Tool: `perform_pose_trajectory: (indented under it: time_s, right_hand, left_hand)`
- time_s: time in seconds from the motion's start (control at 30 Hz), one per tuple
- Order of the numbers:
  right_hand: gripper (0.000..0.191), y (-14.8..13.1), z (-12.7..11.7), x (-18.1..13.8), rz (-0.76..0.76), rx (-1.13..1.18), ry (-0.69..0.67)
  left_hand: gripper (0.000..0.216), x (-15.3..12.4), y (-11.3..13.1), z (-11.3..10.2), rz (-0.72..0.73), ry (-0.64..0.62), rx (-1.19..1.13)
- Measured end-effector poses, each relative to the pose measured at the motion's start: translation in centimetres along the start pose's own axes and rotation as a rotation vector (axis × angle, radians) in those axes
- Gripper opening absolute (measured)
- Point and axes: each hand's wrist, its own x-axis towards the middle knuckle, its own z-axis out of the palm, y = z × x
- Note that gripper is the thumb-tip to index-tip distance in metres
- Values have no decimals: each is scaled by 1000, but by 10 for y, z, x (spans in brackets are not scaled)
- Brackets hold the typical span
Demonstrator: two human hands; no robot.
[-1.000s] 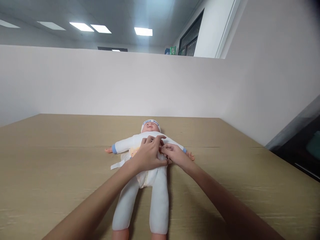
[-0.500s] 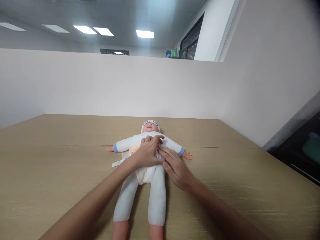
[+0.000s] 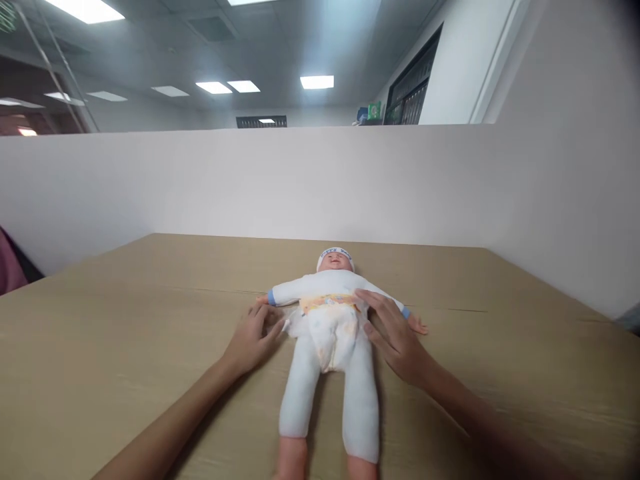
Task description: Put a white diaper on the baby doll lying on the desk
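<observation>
Doll [image 3: 333, 333] lies on tan table [image 3: 125, 320] before white partition [image 3: 250, 180]

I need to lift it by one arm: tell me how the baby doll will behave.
The doll would probably flop: its long cloth legs look soft and stuffed. It seems light for its size, being mostly fabric. Lying flat on the table, it should not roll.

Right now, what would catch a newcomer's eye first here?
A baby doll in white lies on its back in the middle of the wooden table, head toward the white partition, a diaper around its waist. The left hand rests at the doll's side by the diaper's tab, and the right hand lies flat against the other hip.
</observation>
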Motion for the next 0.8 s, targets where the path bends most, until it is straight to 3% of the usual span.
perform_pose_trajectory:
  time_s: [0.17,0.3,0.4,0.63,0.7,0.8]
  right_hand:
    - [47,-30,0,65,-18,34,-140]
    - [48,-47,14,113,-62,-72,-340]
    - [45,-43,30,135,-31,-165,-448]
    - [15,-35,42,155,-10,-258,-389]
    - [17,-44,38,151,-87,-239,-403]
    - [26,-57,32,140,-285,-90,-569]
  left_hand:
    - [32,-2,-1,2,-104,-60,141]
    - [25,4,1,8,-225,-51,70]
    - [25,5,-4,9,-277,-21,-37]
    - [34,9,-11,16,-299,128,-721]
    - [36,11,-10,19,-271,143,-827]
    - [36,15,-5,22,-254,147,-863]
